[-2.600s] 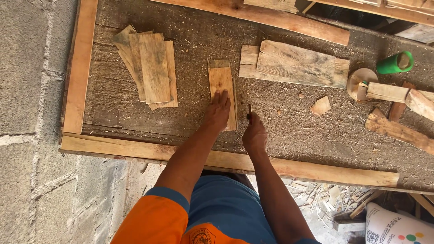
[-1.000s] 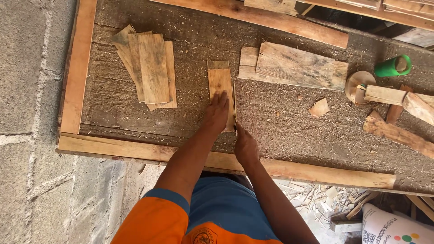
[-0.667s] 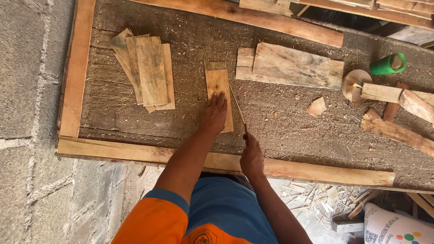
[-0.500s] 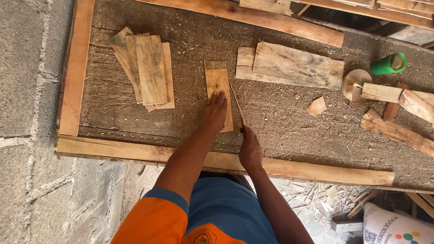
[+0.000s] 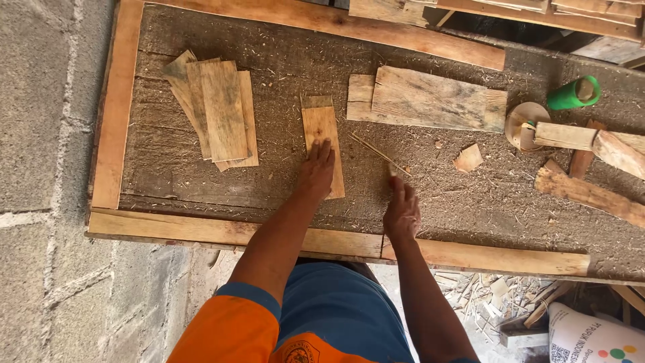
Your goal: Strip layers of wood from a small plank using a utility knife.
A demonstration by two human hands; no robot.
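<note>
Head view: the left hand lies flat on a small wooden slat, its fingers stretched out side by side and pressing the slat against the table, about midway along the near edge. The right hand is curled closed around the handle of a thin blade, whose tip points toward the far edge just beside the slat; the handle itself is hidden in the fist. A stack of slats lies toward the left edge, a broad plank toward the far edge. Near the right edge a green cup lies on its side; what it contains cannot be made out. A white sack is cut off by the frame.
</note>
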